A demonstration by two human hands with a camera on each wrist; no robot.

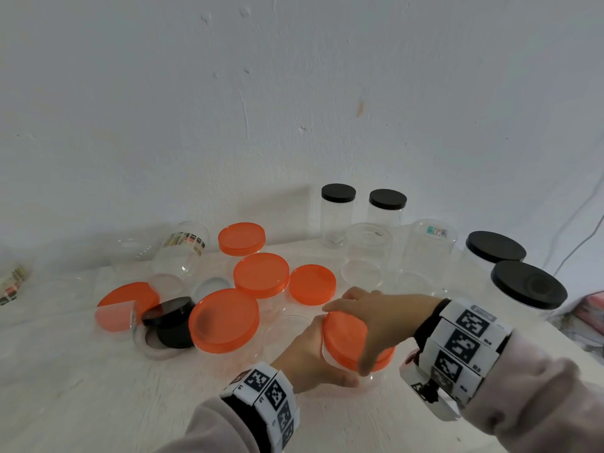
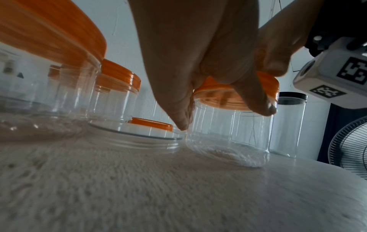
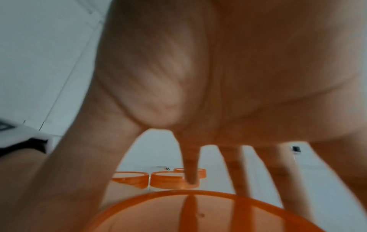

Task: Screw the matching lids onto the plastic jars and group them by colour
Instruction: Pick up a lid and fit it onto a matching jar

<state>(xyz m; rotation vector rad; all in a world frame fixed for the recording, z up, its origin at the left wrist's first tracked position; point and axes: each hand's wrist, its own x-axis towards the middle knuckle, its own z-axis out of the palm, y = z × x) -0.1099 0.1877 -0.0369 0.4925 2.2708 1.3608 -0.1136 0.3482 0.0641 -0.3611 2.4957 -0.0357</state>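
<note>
A small clear plastic jar (image 2: 228, 141) stands near the front of the white table (image 1: 98, 403), with an orange lid (image 1: 349, 341) on its mouth. My left hand (image 1: 307, 351) grips the jar's upper wall from the left, thumb and fingers curled round it. From above, my right hand (image 1: 376, 318) covers the lid, its fingers spread over the rim and the thumb on the near edge. The right wrist view shows the orange lid (image 3: 198, 211) under the spread fingers (image 3: 190, 169). Whether the lid sits fully down on the threads is hidden.
Several orange-lidded jars (image 1: 224, 320) stand just left of my hands. Black-lidded jars (image 1: 528, 284) line the right and back. Two clear lidless jars (image 1: 367, 253) stand behind. A loose black lid (image 1: 170, 312) and a jar on its side (image 1: 183, 250) lie at the left. A fan (image 2: 349, 150) stands beyond the table's right edge.
</note>
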